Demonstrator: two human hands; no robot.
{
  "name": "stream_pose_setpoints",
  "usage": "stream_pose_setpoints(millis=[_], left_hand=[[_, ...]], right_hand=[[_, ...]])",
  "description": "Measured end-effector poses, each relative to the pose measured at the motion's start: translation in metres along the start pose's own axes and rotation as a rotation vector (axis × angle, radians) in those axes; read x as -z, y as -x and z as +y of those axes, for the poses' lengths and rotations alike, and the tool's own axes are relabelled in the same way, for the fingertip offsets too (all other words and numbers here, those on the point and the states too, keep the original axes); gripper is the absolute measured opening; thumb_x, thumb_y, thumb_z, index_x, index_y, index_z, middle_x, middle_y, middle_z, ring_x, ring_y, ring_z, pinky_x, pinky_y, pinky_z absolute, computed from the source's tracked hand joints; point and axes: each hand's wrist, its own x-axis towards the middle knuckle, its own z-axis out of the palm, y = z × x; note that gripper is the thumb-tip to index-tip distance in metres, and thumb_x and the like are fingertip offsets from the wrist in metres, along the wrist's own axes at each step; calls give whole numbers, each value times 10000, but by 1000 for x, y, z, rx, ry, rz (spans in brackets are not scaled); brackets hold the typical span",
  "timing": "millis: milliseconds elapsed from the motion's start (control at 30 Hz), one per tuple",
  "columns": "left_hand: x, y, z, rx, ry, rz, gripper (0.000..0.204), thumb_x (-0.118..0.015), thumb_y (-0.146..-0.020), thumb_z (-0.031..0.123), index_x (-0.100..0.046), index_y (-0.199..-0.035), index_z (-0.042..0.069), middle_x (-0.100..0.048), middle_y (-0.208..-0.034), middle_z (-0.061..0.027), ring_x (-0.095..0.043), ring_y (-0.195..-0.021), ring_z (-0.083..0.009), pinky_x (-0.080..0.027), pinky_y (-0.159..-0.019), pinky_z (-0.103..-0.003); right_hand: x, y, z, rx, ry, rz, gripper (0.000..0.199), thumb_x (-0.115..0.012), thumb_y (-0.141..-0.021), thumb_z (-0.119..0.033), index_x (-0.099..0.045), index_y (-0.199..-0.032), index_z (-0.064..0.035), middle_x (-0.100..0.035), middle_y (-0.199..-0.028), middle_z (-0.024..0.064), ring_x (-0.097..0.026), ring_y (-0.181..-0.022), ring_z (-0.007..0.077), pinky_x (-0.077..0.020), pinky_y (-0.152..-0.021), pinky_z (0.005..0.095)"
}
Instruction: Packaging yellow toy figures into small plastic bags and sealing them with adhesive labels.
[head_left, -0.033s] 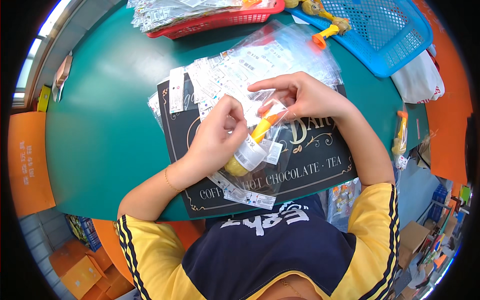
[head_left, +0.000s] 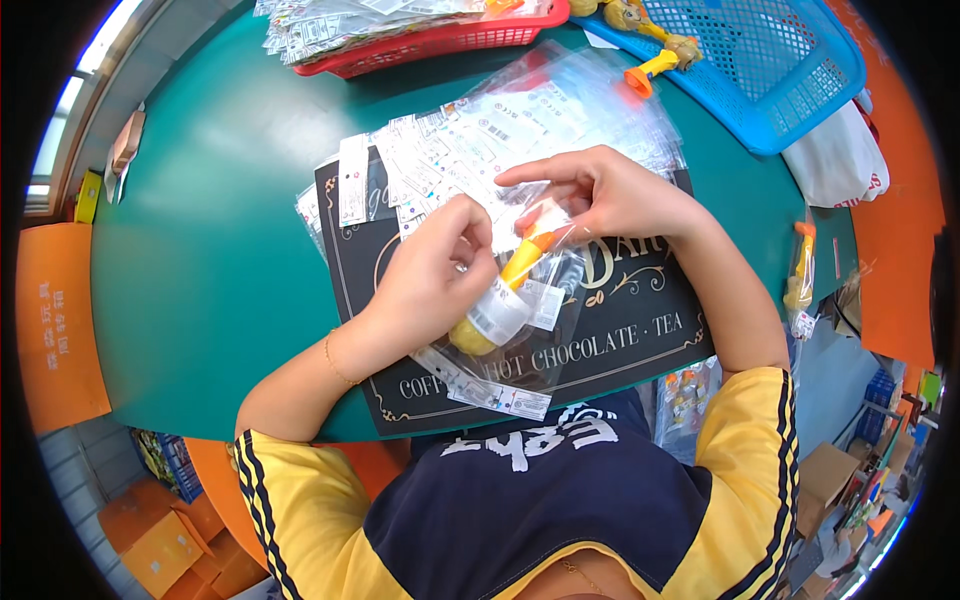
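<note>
A clear plastic bag lies between my hands over a black placemat. Inside it is a toy with a yellow stem, an orange end and a rounded yellow-green head, partly covered by a white label. My left hand is closed at the bag's left side, thumb against curled fingers; the film between them is mostly hidden. My right hand pinches the bag near the toy's orange end with thumb and lower fingers, its index finger stretched out to the left.
Flat printed clear bags are heaped beyond my hands. A red basket full of packaging stands at the far edge. At the far right is a blue basket with similar toys by it. A bagged toy lies at the right table edge.
The two frames are nearly alike. The film near the toy's orange end has shifted slightly, and my left hand sits a touch lower.
</note>
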Motion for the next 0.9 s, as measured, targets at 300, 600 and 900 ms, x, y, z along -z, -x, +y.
stream_pose_setpoints(millis=[300, 600, 900], left_hand=[[13, 2, 27, 19, -538, -228, 245, -581, -731, 30, -442, -931, 46, -524, -645, -80, -569, -567, -227, -441, -543, -316], [21, -8, 31, 200, -387, -215, 258, -588, -835, 66, -419, -1028, 34, -546, -718, -40, -564, -558, -81, -411, -464, -211], [13, -24, 12, 237, 86, -24, 359, -594, -881, 94, -394, -1169, 16, -641, -905, -123, -610, -682, -94, -507, -602, -207]], right_hand=[[3, 10, -9, -102, 1, -63, 565, -599, -816, -28, -434, -1349, -115, -681, -928, 40, -438, -543, 13, -406, -514, 166], [-1, 7, -8, -50, 66, -45, 419, -672, -778, -61, -506, -1160, -16, -668, -842, 61, -599, -768, 89, -480, -766, 247], [-5, 3, 3, 26, -126, -91, 379, -632, -772, 42, -473, -1114, 2, -580, -834, 45, -589, -874, 108, -449, -868, 256]])
